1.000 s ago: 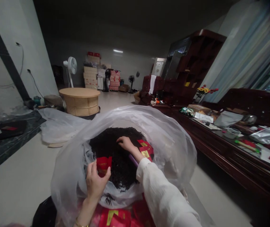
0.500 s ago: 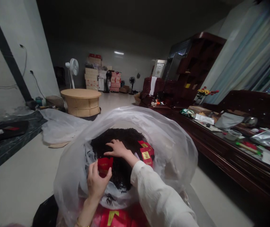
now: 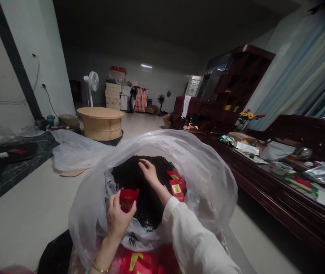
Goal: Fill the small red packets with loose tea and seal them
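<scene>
A large clear plastic bag (image 3: 216, 171) stands wide open before me, holding a heap of dark, loose, tea-like leaves (image 3: 126, 169). My left hand (image 3: 119, 217) grips a small red packet (image 3: 128, 198) between thumb and fingers, over the near left side of the heap. My right hand (image 3: 150, 172) reaches into the bag and rests at the leaves, fingers bent together; whether anything is in them is hidden. Beside my right wrist, a few red packets with gold labels (image 3: 176, 187) lie on the heap's right edge. More red packets (image 3: 139, 262) sit below the bag's near rim.
Left of the bag lies a loose plastic sheet (image 3: 73, 150), with a round wooden table (image 3: 101, 123) and white fan (image 3: 93, 82) behind. A long dark wooden table (image 3: 265, 186) on the right carries pouches and clutter. Boxes (image 3: 113, 95) are stacked at the back wall.
My right hand has moved slightly up and right over the leaves, and its spread fingers have drawn together. My left hand still holds the red packet. The view has shifted a little.
</scene>
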